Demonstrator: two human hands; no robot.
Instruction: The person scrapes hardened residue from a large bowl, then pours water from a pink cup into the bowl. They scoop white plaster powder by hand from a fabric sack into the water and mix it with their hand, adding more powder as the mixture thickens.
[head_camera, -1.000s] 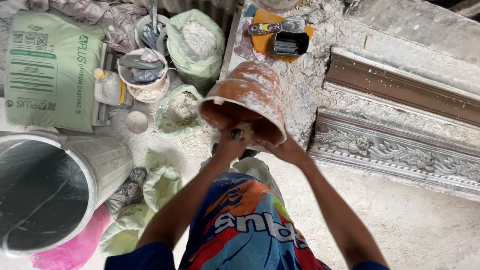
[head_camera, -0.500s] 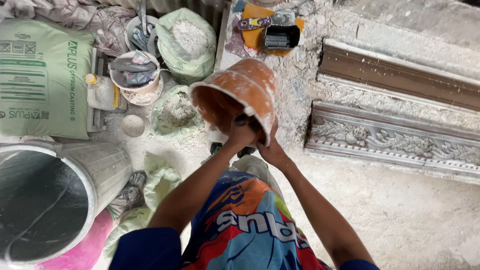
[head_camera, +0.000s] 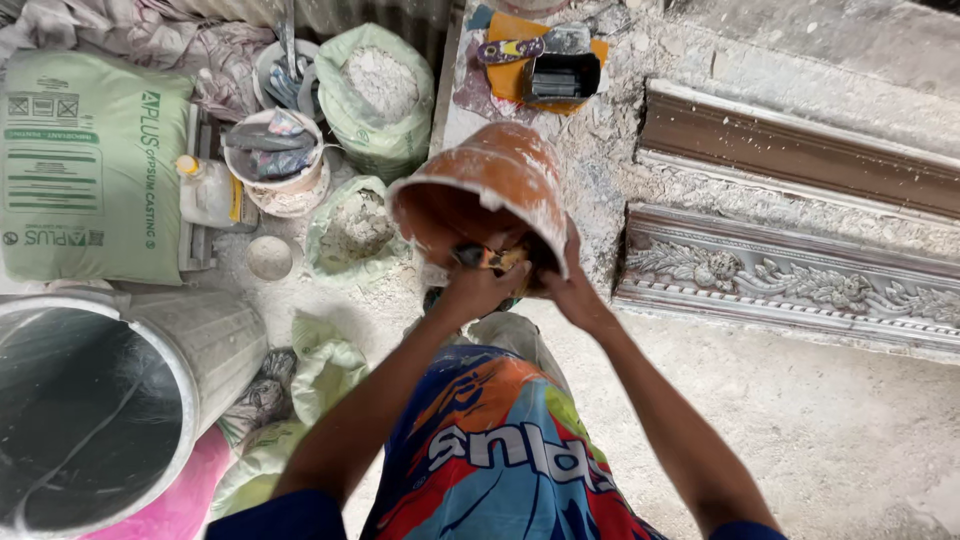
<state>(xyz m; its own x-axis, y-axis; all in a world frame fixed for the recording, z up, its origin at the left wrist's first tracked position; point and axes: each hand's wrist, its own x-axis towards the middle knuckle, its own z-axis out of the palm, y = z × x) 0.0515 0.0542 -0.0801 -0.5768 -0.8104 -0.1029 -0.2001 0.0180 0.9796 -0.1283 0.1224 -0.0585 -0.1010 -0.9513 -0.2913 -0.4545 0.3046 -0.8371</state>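
An orange flexible bowl, smeared with white plaster, is tipped on its side with its mouth facing down-left towards me. My left hand reaches into the mouth and grips a small tool with a yellowish handle against the inner wall. On the lower right of the rim, my right hand holds the bowl steady. Both hands are raised in front of my patterned shirt.
A big grey bin with a black liner stands at lower left. Behind it lie a green plaster bag, open powder sacks, and a white bucket of tools. Ornate plaster cornice and a brown mould lie on the right.
The bowl has turned so its mouth faces more towards me and to the left. My left hand has gone further inside it with the tool.
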